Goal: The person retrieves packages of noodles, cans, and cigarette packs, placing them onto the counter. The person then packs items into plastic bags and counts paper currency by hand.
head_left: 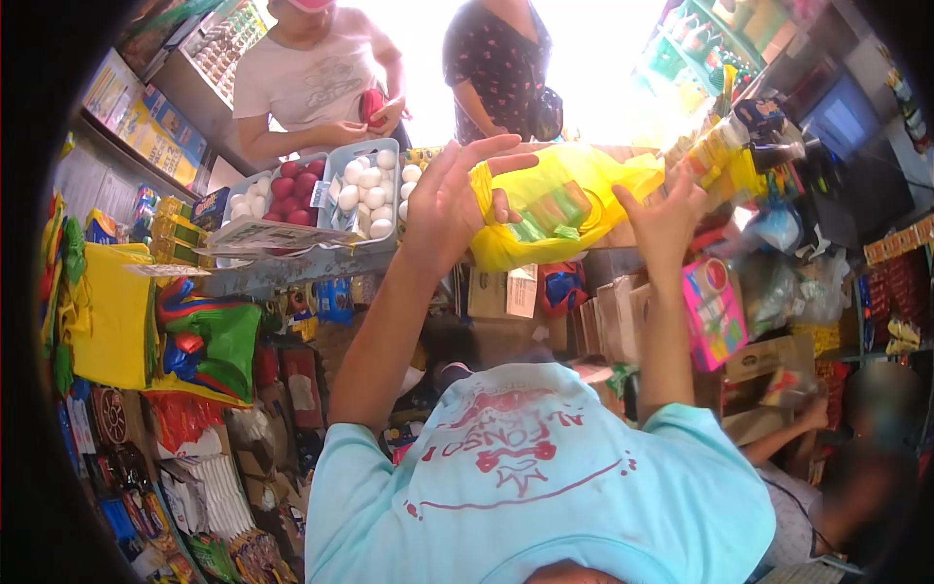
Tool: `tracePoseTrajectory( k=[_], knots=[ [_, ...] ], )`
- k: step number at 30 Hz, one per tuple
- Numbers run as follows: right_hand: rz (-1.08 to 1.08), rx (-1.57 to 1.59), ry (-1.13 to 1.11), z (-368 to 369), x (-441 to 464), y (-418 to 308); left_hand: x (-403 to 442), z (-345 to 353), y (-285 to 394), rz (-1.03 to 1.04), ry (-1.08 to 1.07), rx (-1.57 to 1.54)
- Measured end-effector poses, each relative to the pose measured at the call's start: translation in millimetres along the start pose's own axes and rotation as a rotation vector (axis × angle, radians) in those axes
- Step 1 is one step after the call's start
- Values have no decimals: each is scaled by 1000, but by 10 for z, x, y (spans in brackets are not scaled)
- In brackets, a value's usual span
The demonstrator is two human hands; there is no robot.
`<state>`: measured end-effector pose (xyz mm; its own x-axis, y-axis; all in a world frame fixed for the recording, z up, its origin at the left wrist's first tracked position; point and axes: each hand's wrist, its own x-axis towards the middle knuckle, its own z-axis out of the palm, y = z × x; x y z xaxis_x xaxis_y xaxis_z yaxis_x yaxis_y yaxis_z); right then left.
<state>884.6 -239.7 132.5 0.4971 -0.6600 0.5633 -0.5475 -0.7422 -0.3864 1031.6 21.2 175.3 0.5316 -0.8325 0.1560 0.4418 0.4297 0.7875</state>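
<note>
A yellow plastic bag (545, 209) is stretched between my two hands above the counter. Inside it, through the thin plastic, green and brownish packs show; their kind I cannot make out. My left hand (449, 195) has the bag's left handle hooked at the fingers, with some fingertips stretched out past it. At the other side, my right hand (669, 209) grips the bag's right edge with bent fingers, the thumb apart along the plastic. Left of my left hand, trays of white eggs (366, 190) and red eggs (290, 195) stand on the counter.
Across the counter stand a person in a white shirt (311, 73), holding something red, and a person in dark patterned clothes (496, 68). Another person (798, 487) is low at the right. Shelves of packed goods and a monitor (844, 117) crowd the sides.
</note>
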Motion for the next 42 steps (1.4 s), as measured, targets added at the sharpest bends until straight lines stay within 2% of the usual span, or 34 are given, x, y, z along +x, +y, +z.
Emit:
tracePoseTrajectory(
  k=[1, 4, 7, 8, 12, 15, 18, 21, 24, 27, 29, 31, 32, 34, 37, 40, 42],
  knots=[
    [-40, 1, -55, 139, 78, 154, -3, 5, -1, -18, 1, -4],
    [179, 845, -715, 593, 379, 458, 29, 88, 2, -30, -6, 13],
    [561, 1106, -823, 583, 665, 356, 68, 37, -3, -8, -59, 64],
    [643, 1230, -853, 808, 824, 506, 71, 40, -1, 6, -35, 62],
    [591, 1334, -842, 866, 1235, 321, 164, 161, 18, 66, 66, -6],
    [349, 1276, -894, 1014, 1518, 176, 216, 219, -28, 120, 94, -35],
    [175, 986, -792, 1023, 1631, -6, 254, 217, -133, 209, 66, 123],
    [-64, 943, -789, 1091, 1672, 35, 330, 191, -309, 272, 32, 97],
    [48, 998, -805, 1187, 1652, 222, 335, 277, -360, 272, 16, 99],
    [15, 1143, -779, 1039, 1632, 447, 319, 292, -372, 235, -36, 114],
    [-279, 646, -756, 790, 1588, 312, 313, 276, -378, 212, -61, 102],
    [-445, 396, -771, 736, 1496, 187, 313, 284, -384, 194, -65, 89],
    [-469, 398, -813, 789, 1414, 160, 308, 308, -390, 188, -53, 95],
    [-564, 299, -744, 1100, 1292, 258, 307, 356, -384, 184, -34, 109],
    [-373, 24, -776, 1264, 1254, 96, 292, 335, -416, 155, -79, 118],
    [-597, -7, -840, 1193, 1293, 35, 231, 323, -403, 170, -86, 157],
    [-769, 34, -765, 1146, 1299, 83, 193, 307, -409, 169, -90, 162]
  ],
)
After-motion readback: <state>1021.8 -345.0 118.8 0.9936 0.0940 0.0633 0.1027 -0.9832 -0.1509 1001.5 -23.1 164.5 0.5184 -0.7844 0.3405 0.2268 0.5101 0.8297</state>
